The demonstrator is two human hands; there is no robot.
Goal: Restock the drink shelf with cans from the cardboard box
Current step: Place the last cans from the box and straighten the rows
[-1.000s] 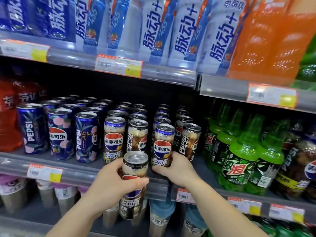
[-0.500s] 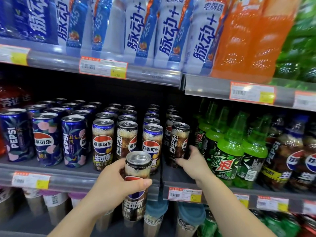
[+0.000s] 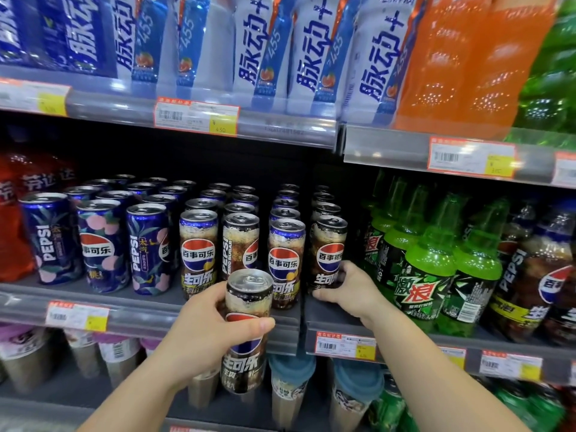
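My left hand (image 3: 205, 328) grips a tall dark Pepsi can (image 3: 246, 325) upright, in front of the middle shelf's edge (image 3: 174, 316). On that shelf stand rows of Pepsi cans (image 3: 240, 241), several deep. My right hand (image 3: 352, 289) holds the base of the front can in the rightmost row (image 3: 327, 244), fingers curled round its lower right side. The cardboard box is out of view.
Green Mountain Dew bottles (image 3: 427, 269) and Pepsi bottles (image 3: 530, 275) stand right of the cans. Blue flavoured Pepsi cans (image 3: 103, 244) and red bottles (image 3: 12, 219) fill the left. The upper shelf (image 3: 280, 126) holds white-blue and orange bottles. Cups sit on the shelf below (image 3: 290, 391).
My right hand moved from the blue-topped can's base to the rightmost front can, which has turned its logo forward. The left hand has kept hold of its can in much the same place.
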